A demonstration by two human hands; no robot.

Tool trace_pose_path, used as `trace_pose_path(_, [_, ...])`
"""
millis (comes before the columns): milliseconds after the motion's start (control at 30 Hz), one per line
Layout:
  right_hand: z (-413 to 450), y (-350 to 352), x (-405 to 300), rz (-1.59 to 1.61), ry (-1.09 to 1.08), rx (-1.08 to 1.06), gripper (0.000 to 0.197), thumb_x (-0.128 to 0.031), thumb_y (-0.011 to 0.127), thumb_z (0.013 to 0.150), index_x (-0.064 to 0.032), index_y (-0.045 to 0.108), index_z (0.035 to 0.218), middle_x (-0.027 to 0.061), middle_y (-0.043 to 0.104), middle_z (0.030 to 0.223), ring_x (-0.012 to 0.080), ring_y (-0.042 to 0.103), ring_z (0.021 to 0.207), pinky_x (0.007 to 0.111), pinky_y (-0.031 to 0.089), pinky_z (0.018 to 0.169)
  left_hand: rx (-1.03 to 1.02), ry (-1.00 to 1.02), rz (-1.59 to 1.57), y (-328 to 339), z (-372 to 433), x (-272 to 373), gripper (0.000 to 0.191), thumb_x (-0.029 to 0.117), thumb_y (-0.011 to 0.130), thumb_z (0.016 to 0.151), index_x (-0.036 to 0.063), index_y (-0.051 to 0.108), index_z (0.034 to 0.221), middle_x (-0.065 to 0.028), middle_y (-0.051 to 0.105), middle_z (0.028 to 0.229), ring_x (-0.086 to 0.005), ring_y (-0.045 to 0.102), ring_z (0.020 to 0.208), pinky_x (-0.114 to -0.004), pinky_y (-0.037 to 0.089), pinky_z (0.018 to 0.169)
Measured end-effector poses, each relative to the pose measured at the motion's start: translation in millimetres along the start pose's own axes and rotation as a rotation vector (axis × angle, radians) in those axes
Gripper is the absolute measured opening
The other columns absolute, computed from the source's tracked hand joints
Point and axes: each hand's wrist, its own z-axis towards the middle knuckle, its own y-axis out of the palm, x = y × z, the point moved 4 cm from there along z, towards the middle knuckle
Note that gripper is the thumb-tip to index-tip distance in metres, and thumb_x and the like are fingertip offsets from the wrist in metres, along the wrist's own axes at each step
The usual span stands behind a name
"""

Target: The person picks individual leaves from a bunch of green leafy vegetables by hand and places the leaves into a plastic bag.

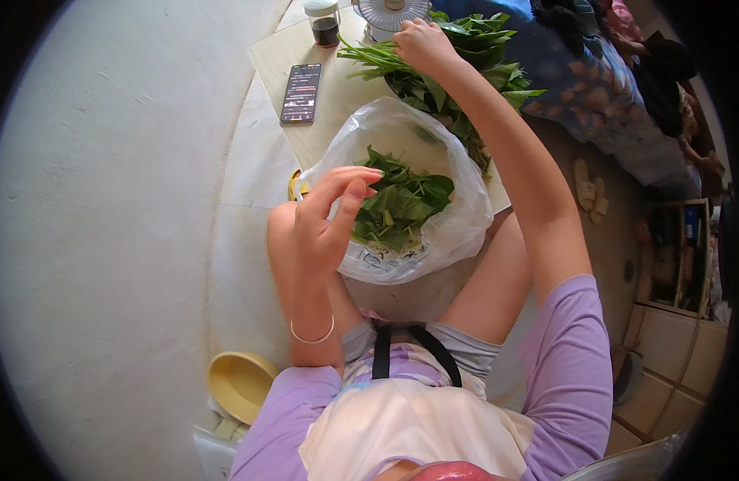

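My right hand [422,45] reaches over the leafy green vegetable bunches [480,45] at the table's far side, beside their pale green stems [372,55]; the wrist and back of the hand hide whether it grips any. Bent and raised, my left hand [333,210] hovers at the near left rim of a translucent white plastic bag [465,222], its thumb and fingers apart and nothing seen between them. Inside the wide-mouthed bag lies a heap of loose green leaves and short stem pieces [405,201]. The bag bears printing and rests over the table's near edge, between my knees.
A smartphone [301,93] with a lit screen, a lidded jar of dark liquid [325,24] and a small fan [390,13] stand on the pale table [270,54]. A yellow basin [243,386] is at lower left. Slippers [589,191] lie right, below a patterned bed cover [580,90].
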Motion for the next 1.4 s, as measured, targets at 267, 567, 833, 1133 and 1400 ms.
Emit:
trace_pose_path(267, [8.3,8.2,-18.4,0.026,-0.006,0.092,0.018,-0.027,0.056,0.086,-0.0116,0.066,0.085,0.0056,0.061,0.092,0.0228,0.058,0.100,0.042,0.043,0.087,0.009,-0.008,0.017,-8.0,-4.2,-3.5,0.022,0.014,0.053,0.096,-0.0033,0.064,0.104,-0.0091,0.065,0.100,-0.0136,0.062,0.085,-0.024,0.047,0.078])
trace_pose_path(567, [-3.6,0.0,-1.0,0.122,0.123,-0.004,0.016,-0.022,0.056,0.085,-0.0093,0.066,0.085,0.0092,0.066,0.080,0.0268,0.064,0.080,0.042,0.047,0.079,0.016,-0.059,0.068,4.1,-2.9,2.2,0.021,0.014,0.052,0.097,-0.0012,0.066,0.102,-0.0060,0.068,0.099,-0.0116,0.063,0.084,-0.022,0.046,0.078])
trace_pose_path(833, [-48.1,-81.6,-0.6,1.124,0.187,0.401,0.017,-0.014,0.065,0.088,-0.0030,0.067,0.101,0.0079,0.069,0.091,0.0153,0.067,0.084,0.027,0.051,0.075,0.129,0.002,0.052,-6.5,0.4,9.2,0.018,0.011,0.055,0.094,-0.0003,0.066,0.104,-0.0093,0.066,0.099,-0.0144,0.063,0.089,-0.024,0.048,0.077])
trace_pose_path(1133, [-176.8,-179.5,-76.2,0.907,0.081,0.348,0.013,-0.003,0.069,0.079,-0.0039,0.070,0.092,0.0073,0.063,0.081,0.0218,0.061,0.075,0.031,0.049,0.067,0.231,0.685,0.908,7.9,9.9,68.1,0.029,0.008,0.067,0.082,0.0099,0.067,0.111,-0.0069,0.063,0.114,-0.0249,0.056,0.109,-0.037,0.044,0.092])
trace_pose_path(1400, [-209.8,-152.3,-100.7,0.863,0.100,0.348,0.011,-0.005,0.068,0.079,-0.0071,0.070,0.090,0.0042,0.062,0.082,0.0228,0.060,0.079,0.034,0.047,0.072,-0.086,0.583,0.970,33.0,-1.0,39.1,0.025,0.009,0.070,0.079,0.0126,0.070,0.105,-0.0047,0.059,0.088,-0.0244,0.057,0.088,-0.037,0.044,0.084])
